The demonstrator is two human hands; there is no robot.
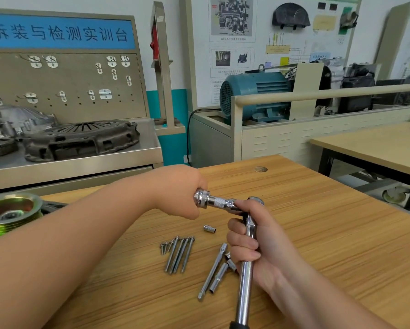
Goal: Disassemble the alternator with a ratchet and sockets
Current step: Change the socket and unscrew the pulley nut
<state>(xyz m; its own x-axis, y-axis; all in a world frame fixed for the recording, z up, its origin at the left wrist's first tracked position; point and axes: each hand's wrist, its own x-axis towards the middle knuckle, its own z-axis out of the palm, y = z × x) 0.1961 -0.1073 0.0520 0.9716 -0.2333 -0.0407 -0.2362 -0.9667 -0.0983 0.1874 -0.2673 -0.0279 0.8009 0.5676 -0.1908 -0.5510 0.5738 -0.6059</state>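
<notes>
My right hand (253, 238) grips the chrome ratchet (245, 281) by its handle, just below the head, held above the wooden table (317, 233). A chrome socket piece (213, 201) sticks out sideways from the ratchet head to the left. My left hand (182, 193) holds the far end of that piece in a closed fist. The alternator's grooved pulley (11, 212) shows at the left edge. Several long bolts and small screws (179, 252) lie side by side on the table below my hands.
A small loose socket (209, 228) lies near the bolts. An extension bar (213, 271) and further sockets (219, 277) lie beside the ratchet handle. A metal workbench with a clutch cover (80, 138) stands behind on the left, a second table (377, 148) on the right.
</notes>
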